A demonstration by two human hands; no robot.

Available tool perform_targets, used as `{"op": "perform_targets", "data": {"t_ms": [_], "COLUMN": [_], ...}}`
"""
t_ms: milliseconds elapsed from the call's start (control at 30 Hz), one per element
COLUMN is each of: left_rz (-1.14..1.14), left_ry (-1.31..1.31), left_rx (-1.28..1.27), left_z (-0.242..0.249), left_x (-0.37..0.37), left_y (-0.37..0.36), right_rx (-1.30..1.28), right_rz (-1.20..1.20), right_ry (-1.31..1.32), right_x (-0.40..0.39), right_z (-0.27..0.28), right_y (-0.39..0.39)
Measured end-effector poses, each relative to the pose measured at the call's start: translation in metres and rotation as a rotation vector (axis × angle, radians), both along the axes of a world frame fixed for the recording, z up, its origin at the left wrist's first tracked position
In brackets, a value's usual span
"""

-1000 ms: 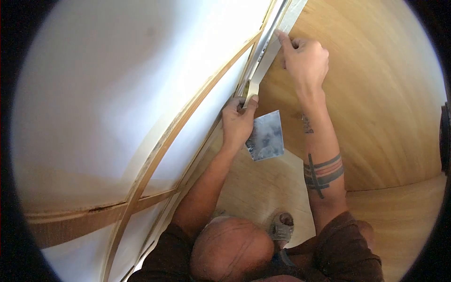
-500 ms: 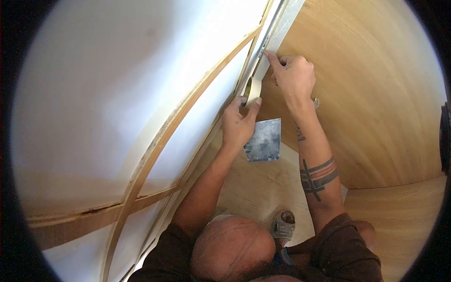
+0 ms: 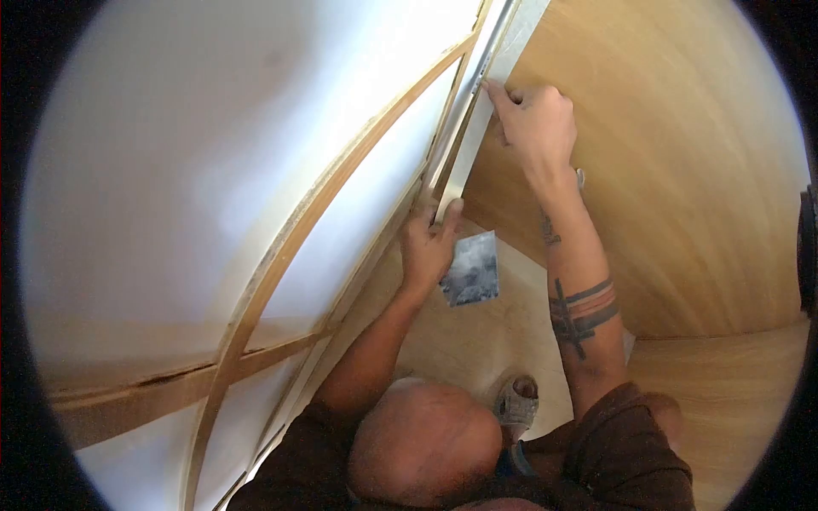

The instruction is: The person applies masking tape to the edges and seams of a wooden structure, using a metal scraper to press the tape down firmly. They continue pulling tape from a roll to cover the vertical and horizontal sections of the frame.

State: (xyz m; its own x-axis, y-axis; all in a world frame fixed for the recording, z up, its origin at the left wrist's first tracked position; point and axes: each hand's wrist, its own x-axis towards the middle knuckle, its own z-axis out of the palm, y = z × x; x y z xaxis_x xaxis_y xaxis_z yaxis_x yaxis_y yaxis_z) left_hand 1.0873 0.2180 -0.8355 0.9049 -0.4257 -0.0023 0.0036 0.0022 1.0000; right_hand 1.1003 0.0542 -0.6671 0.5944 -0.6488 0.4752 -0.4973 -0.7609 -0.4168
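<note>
A pale strip (image 3: 450, 192) runs along the narrow gap between the framed panel and the wooden panel. My left hand (image 3: 428, 245) is closed on its lower part, thumb toward the right. Beside that hand hangs a flat metal blade (image 3: 473, 268) with grey smears; how it is held is hidden. Higher up, my right hand (image 3: 538, 123) is closed, with thumb and finger pinched against the strip's upper part near the metal edge (image 3: 514, 44). What lies between those fingertips is too small to make out.
On the left stands a white panel (image 3: 170, 196) with wooden framing (image 3: 281, 255). A curved wooden panel (image 3: 682, 170) rises on the right. Below are my knee (image 3: 426, 443), a sandalled foot (image 3: 517, 402) and the pale floor (image 3: 452, 341).
My left hand has moved down and slightly left with the blade, and the strip now lies straighter along the gap. My right hand has shifted slightly up.
</note>
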Motion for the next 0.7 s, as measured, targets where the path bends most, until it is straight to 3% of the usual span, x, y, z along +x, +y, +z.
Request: {"op": "perform_targets", "data": {"t_ms": [100, 167, 267, 467, 533, 700], "left_rz": [-0.023, -0.038, -0.075, -0.056, -0.060, -0.067], "left_ry": [-0.138, 0.079, 0.089, 0.122, 0.205, 0.174], "left_rx": [0.109, 0.198, 0.335, 0.376, 0.248, 0.303], "left_z": [-0.037, -0.038, -0.068, -0.072, -0.067, -0.034], "left_x": [-0.021, -0.046, -0.068, -0.075, -0.072, -0.056], "left_y": [0.027, 0.054, 0.093, 0.112, 0.094, 0.082], "right_rx": [-0.029, -0.045, 0.042, -0.039, -0.022, 0.137], "right_rz": [0.003, 0.012, 0.016, -0.021, -0.021, -0.003], "right_ry": [0.000, 0.004, 0.029, -0.031, 0.020, 0.243], "right_x": [0.001, 0.000, -0.003, -0.004, -0.001, -0.011], "right_z": [-0.004, -0.003, -0.002, -0.018, -0.027, -0.076], "right_y": [-0.003, -0.003, -0.001, -0.011, -0.011, -0.004]}}
